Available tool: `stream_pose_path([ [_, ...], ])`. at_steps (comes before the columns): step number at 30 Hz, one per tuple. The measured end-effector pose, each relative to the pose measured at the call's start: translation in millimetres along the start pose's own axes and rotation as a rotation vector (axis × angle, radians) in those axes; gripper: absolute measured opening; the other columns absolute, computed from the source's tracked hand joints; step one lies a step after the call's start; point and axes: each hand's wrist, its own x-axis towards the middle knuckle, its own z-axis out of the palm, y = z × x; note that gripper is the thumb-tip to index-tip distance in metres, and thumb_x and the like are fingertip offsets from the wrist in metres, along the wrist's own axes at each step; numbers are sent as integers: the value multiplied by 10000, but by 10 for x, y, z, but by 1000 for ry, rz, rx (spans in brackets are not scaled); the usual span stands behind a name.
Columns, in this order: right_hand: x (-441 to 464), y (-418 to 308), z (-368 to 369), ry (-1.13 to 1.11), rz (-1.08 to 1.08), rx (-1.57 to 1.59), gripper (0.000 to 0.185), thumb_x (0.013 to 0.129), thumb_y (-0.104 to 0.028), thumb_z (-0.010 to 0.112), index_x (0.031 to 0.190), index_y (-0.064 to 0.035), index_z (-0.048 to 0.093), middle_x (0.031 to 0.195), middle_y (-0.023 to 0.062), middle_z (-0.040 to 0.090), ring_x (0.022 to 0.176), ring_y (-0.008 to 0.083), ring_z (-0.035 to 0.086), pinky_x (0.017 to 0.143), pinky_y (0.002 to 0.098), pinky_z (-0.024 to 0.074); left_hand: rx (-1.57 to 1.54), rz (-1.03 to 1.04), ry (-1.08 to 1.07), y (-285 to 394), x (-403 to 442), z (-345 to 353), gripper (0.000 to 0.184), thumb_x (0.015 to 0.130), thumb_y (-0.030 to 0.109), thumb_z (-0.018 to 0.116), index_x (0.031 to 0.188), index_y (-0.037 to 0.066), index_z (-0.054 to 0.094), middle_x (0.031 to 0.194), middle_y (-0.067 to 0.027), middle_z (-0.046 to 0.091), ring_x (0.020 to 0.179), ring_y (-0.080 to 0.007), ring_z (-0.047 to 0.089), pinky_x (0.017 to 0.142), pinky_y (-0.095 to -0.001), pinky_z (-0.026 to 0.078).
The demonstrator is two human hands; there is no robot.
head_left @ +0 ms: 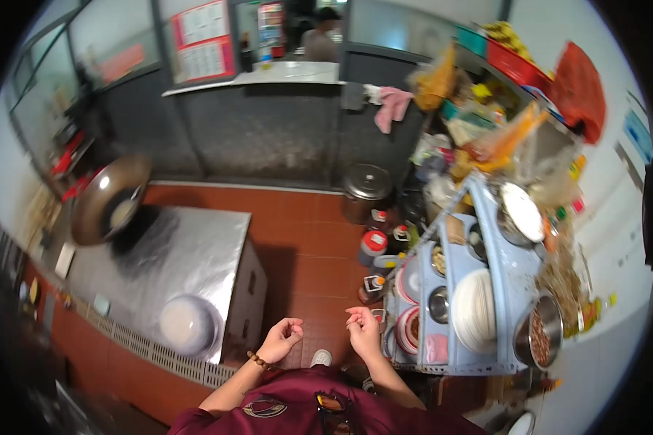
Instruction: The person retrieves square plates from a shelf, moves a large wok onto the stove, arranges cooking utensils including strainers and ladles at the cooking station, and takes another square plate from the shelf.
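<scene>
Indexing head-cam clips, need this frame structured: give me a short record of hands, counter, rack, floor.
left_hand: left hand, no object visible, beaded bracelet on wrist
right_hand: right hand, no object visible, fingers loosely curled
counter: metal counter, pale round bowl on top, wok toward far end
rack: blue rack, stacked white plates
floor: red tiles, lidded metal pot, capped bottles beside rack

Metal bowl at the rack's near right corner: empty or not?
Not empty: the metal bowl holds reddish-brown pieces, visible through its open top.
</scene>
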Motion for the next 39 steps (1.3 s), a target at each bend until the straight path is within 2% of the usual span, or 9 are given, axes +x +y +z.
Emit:
stream_pose_path([
  [2,-3,-34,250,-120,-5,15,286,848,83,531,1114,4,601,829,7,590,729,80,580,696,216,497,-69,28,105,-53,-347,-195,346,950,38,664,1277,3,558,977,31,591,840,-39,544,781,-197,478],
  [12,-630,-158,1700,-596,60,23,232,861,73,519,1065,19,616,789,-7,564,694,53,544,651,204,473,-280,160,562,-238,-2212,-945,385,946,34,666,1312,-6,555,1026,14,587,848,-27,544,786,-179,480],
  [16,-1110,-409,2244,-743,37,38,236,867,75,513,1068,12,621,802,-10,568,721,64,554,668,214,477,-323,198,735,-396,-2971,-1131,333,961,60,677,1279,29,580,994,28,577,819,-26,538,746,-180,482],
  [21,-1698,-556,2799,-827,-3,42,205,878,73,536,1054,11,622,844,3,604,744,71,565,698,222,482,-365,227,851,-607,-3680,-1328,338,953,63,677,1275,29,581,1020,17,583,871,-40,552,790,-201,494],
  [23,-1893,-586,2991,-866,-24,7,188,887,64,546,1051,12,622,856,8,614,741,71,567,702,224,483,-387,226,876,-677,-3932,-1397,340,957,48,667,1282,17,574,1052,0,598,940,-56,576,862,-223,509],
  [29,-2378,-625,3531,-971,-63,-48,143,906,23,562,1016,15,653,827,4,624,719,63,571,668,224,485,-386,263,1022,-848,-4594,-1561,313,960,60,672,1256,7,586,1045,-3,611,941,-55,576,849,-219,503],
  [33,-2534,-628,3841,-1092,-197,-171,162,899,24,546,1016,10,657,815,6,624,708,60,570,662,216,470,-432,318,1121,-858,-4849,-1660,332,947,57,675,1260,8,578,1019,-3,595,888,-49,555,803,-199,498],
  [34,-2586,-644,3921,-1127,-109,-82,183,882,35,540,1021,6,655,810,7,633,714,60,578,667,219,474,-447,311,1143,-850,-4896,-1689,333,948,50,670,1261,-3,572,1021,-10,599,891,-53,558,814,-207,500],
  [39,-2720,-690,4447,-1224,-113,-58,180,882,36,551,1035,8,642,830,0,637,752,59,588,699,222,482,-466,331,1239,-933,-5058,-1911,338,944,48,672,1261,-9,568,1022,-14,603,889,-59,562,813,-209,494],
])
